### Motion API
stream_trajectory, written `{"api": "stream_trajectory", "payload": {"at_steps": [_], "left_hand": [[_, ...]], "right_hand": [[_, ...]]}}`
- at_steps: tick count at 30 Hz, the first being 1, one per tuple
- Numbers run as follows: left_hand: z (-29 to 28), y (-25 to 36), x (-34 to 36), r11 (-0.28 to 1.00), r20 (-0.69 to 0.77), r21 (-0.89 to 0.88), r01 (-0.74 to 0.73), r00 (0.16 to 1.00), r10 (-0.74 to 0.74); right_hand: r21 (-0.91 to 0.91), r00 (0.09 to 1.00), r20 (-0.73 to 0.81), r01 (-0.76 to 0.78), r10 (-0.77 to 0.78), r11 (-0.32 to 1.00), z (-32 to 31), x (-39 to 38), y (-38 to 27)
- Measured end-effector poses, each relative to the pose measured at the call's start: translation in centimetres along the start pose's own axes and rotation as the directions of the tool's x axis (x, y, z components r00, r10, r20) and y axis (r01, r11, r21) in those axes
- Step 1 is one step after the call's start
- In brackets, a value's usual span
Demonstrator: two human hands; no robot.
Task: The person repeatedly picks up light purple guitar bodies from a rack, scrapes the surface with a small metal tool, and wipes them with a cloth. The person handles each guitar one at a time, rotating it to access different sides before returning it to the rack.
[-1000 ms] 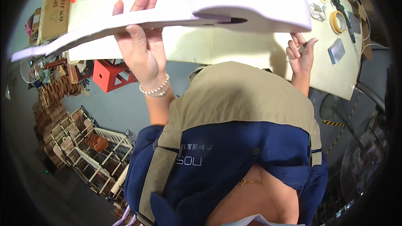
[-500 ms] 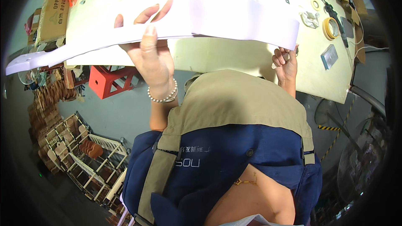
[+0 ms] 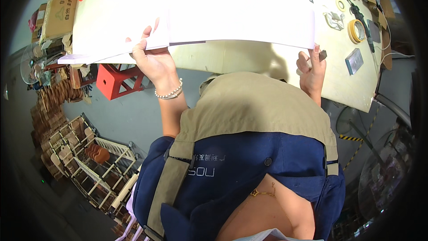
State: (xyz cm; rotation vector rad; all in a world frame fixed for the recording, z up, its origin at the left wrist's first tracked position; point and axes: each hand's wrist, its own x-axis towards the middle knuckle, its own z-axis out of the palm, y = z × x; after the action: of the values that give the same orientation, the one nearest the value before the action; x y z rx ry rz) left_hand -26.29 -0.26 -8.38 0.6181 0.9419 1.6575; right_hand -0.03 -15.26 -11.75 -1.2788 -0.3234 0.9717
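A long, pale lilac-white piece [image 3: 240, 22] spans the near edge of the table, broad on the right and narrowing to a slim, neck-like end on the left. Glare washes out most of its face. My left hand [image 3: 154, 64], with a beaded bracelet, grips its narrower part, thumb in front and fingertips showing above. At the lower right corner, my right hand [image 3: 310, 70] has a fingertip against or close to the edge. Its curled fingers pinch a small dark block [image 3: 323, 55], whose kind I cannot make out.
On the cream table [image 3: 267, 56] lie a tape roll [image 3: 356, 31], a grey-blue box [image 3: 354, 61], crumpled white material [image 3: 334, 20] and a black corded tool [image 3: 363, 24]. A red stool [image 3: 117, 81] stands below left, near a rack [image 3: 96, 151] of wooden pieces. A cardboard box [image 3: 61, 11] is far left.
The white piece has swung: its narrow left end has moved right and tipped away. My left hand has shifted slightly left and lower; my right hand moved slightly right, and the dark block shows more.
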Motion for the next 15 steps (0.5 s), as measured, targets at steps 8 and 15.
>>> {"api": "stream_trajectory", "payload": {"at_steps": [8,15], "left_hand": [[-1.4,0.5,-0.6,0.999,-0.28,-0.033,0.021,0.96,-0.029],[-8.8,-0.5,0.8,0.956,-0.323,-0.215,0.201,0.909,-0.264]], "right_hand": [[-0.086,0.997,0.078,0.007,0.0,0.996,0.9,0.1,0.5],[-0.146,0.877,0.432,0.3,-0.212,0.943,3.5,-0.9,-2.0]]}}
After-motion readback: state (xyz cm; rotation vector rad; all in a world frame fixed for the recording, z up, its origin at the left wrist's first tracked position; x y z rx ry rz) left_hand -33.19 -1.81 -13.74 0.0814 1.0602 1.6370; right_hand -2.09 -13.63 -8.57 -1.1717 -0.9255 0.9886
